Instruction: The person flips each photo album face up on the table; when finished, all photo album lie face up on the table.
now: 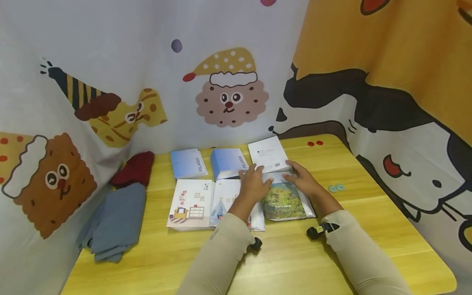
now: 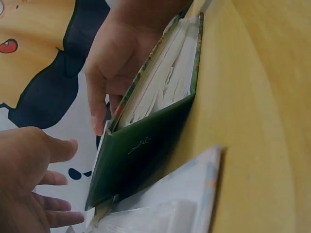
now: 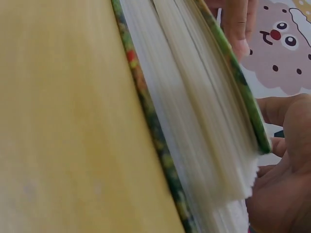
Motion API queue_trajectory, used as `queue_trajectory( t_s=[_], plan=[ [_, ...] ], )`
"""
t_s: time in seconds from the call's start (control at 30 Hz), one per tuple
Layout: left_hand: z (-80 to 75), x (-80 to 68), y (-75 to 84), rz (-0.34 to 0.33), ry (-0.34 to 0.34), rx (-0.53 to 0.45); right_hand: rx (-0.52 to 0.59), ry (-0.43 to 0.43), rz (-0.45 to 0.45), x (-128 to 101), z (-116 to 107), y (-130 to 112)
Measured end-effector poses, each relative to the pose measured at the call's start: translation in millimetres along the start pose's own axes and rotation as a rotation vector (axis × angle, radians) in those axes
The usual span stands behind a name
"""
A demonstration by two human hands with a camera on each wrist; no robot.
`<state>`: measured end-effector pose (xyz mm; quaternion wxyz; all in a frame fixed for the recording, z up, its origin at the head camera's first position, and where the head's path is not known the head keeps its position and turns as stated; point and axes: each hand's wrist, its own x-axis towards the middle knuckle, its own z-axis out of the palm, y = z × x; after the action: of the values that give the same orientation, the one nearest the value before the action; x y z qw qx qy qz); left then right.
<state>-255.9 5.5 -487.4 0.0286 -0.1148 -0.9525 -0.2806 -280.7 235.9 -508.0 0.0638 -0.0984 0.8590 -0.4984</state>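
A green photo album (image 1: 285,201) with a landscape cover lies on the yellow table (image 1: 295,262), and both hands are at its far end. My right hand (image 1: 300,176) grips the far right edge of the cover, with fingers curled over it (image 2: 109,87). My left hand (image 1: 258,180) hovers at the far left corner with its fingers straight and spread (image 2: 53,184), holding nothing. In the wrist views the album (image 2: 146,155) has its cover slightly raised, showing the thick stack of pale pages (image 3: 194,111).
Left of the album lie a white album with a furniture picture (image 1: 189,203) and one with a tent (image 1: 224,200). Behind stand two blue boxes (image 1: 188,163) (image 1: 228,163) and a white box (image 1: 268,155). Red cloth (image 1: 134,168), grey cloth (image 1: 114,221) and small buttons (image 1: 336,188) lie around.
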Motion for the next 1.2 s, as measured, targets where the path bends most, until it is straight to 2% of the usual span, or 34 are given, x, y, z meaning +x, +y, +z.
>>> queue_trajectory(
  t_s=[0.03, 0.17, 0.27, 0.37, 0.57, 0.8, 0.93, 1.07, 1.2],
  plan=[
    [7.2, 2.0, -5.1, 0.010, -0.007, -0.018, -0.001, 0.002, -0.001, 0, 1, 2],
    [15.6, 3.3, -11.6, 0.002, -0.099, -0.087, -0.020, 0.011, 0.001, -2, 4, 5],
    [9.1, 1.3, -6.3, -0.023, -0.182, -0.085, -0.029, 0.010, 0.009, -2, 4, 4],
    [6.2, -0.5, -1.0, -0.029, -0.219, -0.024, -0.034, 0.007, 0.014, -3, 4, 2],
    [6.8, -1.8, 0.6, -0.006, -0.176, 0.008, -0.058, 0.008, -0.021, -1, 2, -1],
    [5.9, -3.3, -0.5, 0.010, -0.172, -0.048, -0.002, 0.015, -0.053, -5, 1, -6],
    [5.8, -3.9, -1.5, 0.007, -0.165, -0.062, 0.026, 0.047, -0.118, -7, 2, -16],
    [9.1, -3.4, -2.9, 0.033, -0.152, -0.082, 0.116, 0.094, -0.210, -13, 3, -34],
    [11.4, -1.7, -4.1, 0.068, -0.105, -0.147, 0.187, 0.072, -0.306, -18, 8, -51]
  ],
)
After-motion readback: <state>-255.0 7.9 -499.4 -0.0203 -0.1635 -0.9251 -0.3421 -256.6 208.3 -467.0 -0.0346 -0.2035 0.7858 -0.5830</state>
